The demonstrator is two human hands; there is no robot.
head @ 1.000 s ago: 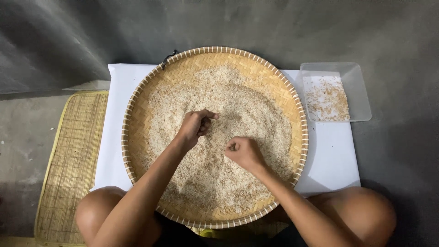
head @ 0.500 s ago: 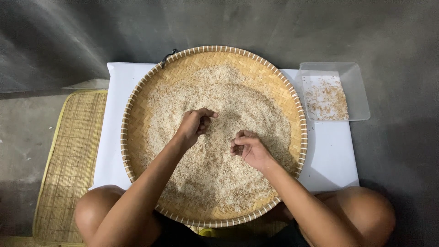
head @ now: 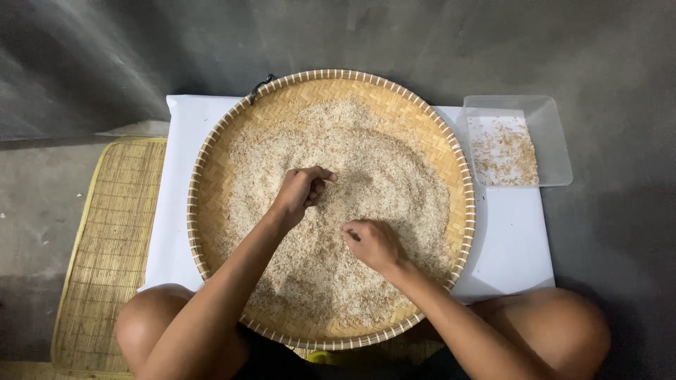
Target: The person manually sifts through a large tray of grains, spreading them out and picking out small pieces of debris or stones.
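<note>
Basically loose, light rice (head: 352, 169): left hand (head: 301, 191) and right hand (head: 373, 243) grips both pinched on grains; pick singly by fingertip.

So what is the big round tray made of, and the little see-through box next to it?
The round tray looks like woven bamboo or a similar plant strip: tan, matte, with a criss-cross weave and a wrapped rim. The little box looks like clear plastic, smooth and slightly shiny, since the white cloth shows through it. Both hands, left and right, rest in pale grains, probably rice.
</note>
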